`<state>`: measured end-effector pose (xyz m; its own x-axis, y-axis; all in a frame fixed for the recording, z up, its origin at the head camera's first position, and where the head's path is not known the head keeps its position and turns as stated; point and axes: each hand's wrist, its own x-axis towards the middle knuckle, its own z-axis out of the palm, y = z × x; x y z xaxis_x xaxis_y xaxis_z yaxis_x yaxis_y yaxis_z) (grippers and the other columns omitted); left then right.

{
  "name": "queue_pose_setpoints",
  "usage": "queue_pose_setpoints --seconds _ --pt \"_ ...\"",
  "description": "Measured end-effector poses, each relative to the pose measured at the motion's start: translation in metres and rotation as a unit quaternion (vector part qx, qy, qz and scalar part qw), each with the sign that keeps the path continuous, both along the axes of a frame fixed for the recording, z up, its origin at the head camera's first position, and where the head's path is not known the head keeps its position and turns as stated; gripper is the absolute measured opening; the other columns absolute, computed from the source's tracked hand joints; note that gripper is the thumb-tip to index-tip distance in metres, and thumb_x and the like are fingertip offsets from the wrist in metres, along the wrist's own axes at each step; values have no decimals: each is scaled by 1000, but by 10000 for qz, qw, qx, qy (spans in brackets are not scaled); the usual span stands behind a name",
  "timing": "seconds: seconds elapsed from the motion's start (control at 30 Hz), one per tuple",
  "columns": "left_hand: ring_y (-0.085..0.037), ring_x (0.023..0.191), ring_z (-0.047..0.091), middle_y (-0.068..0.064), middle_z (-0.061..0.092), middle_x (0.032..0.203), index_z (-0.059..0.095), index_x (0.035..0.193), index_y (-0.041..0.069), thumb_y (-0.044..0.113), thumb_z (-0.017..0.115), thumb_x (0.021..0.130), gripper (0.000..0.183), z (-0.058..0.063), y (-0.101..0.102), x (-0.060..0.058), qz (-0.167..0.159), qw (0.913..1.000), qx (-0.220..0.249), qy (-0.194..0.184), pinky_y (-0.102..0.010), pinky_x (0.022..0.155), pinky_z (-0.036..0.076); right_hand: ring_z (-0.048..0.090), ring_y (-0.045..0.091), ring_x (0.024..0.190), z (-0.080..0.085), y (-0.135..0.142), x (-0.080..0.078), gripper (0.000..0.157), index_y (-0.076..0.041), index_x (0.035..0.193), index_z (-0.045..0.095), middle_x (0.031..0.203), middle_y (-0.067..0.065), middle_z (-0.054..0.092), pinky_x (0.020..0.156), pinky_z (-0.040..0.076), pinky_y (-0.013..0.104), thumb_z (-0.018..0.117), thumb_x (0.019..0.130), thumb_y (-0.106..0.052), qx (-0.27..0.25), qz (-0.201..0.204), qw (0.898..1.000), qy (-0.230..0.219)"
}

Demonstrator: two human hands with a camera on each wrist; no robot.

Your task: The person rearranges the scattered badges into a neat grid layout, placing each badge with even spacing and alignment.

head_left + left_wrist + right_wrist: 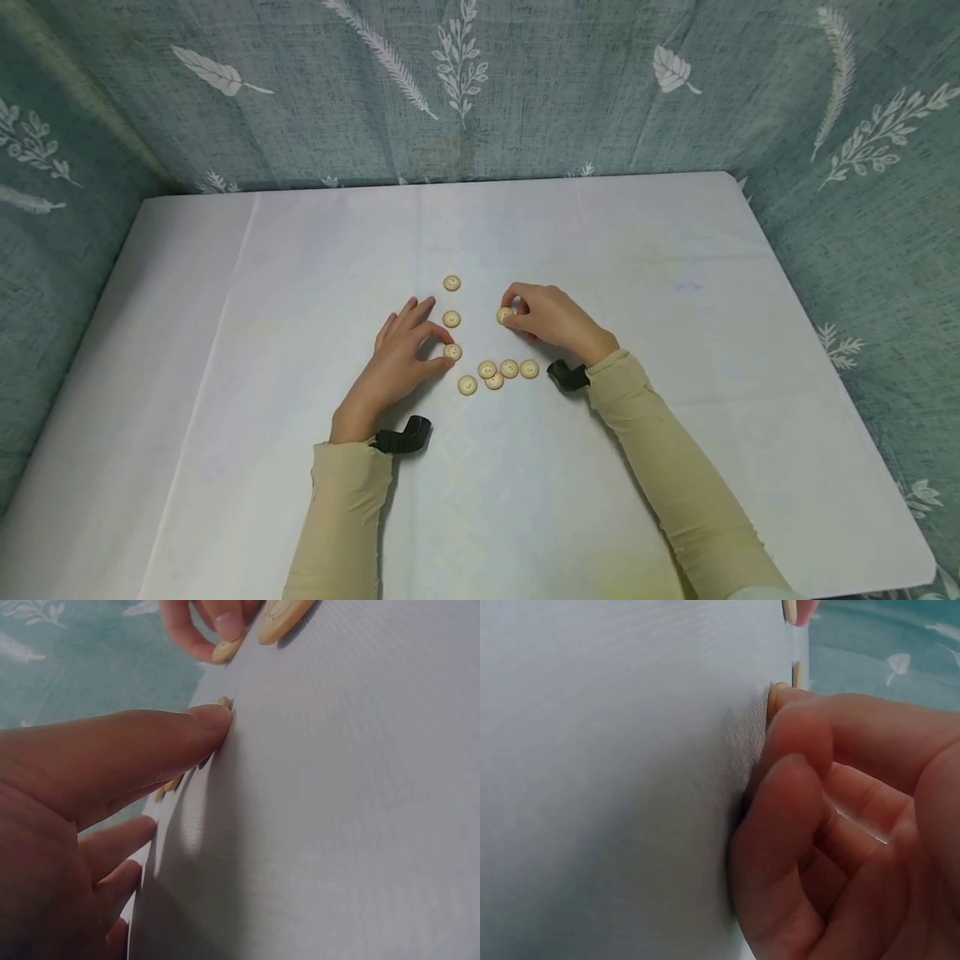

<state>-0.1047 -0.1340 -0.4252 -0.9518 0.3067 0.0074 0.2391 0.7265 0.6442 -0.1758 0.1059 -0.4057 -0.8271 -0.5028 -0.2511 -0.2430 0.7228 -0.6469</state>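
Observation:
My left hand [401, 358] pinches a round pale wooden button [453, 352] between thumb and forefinger at the tabletop, its other fingers spread. Across from it, my right hand [555, 317] pinches another wooden button [505, 315] by thumb and forefinger, low over the cloth. Ahead of the left hand's button lie a middle button [451, 319] and a far button [452, 283], roughly in a line with it. In the left wrist view the thumb [202, 720] hides most of the held button. The right wrist view shows the right hand's button [778, 697] partly covered by fingers.
Nearer me lies a loose group of several buttons, among them one at the left [467, 385], one overlapping pair [487, 368] and one at the right [528, 368]. A white cloth [675, 467] covers the table. Green leaf-patterned curtains [540, 92] stand around its back and sides.

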Motion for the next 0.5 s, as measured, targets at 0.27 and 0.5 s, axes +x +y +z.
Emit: queue_pose_setpoints --seconds 0.27,0.5 --pt "-24 135 5 -8 24 145 59 89 21 30 71 75 20 -1 0 -2 -44 10000 1 -25 -44 105 0 53 18 50 -2 0 -8 15 -17 97 55 65 3 54 51 39 29 60 86 -26 -82 118 9997 -173" --pt "-24 135 6 -8 24 145 59 89 21 30 71 74 21 0 1 -1 8 10000 -29 -79 -44 105 0 52 19 51 2 0 -14 15 -16 96 55 64 5 55 52 39 29 61 85 -24 -74 237 9988 -424"
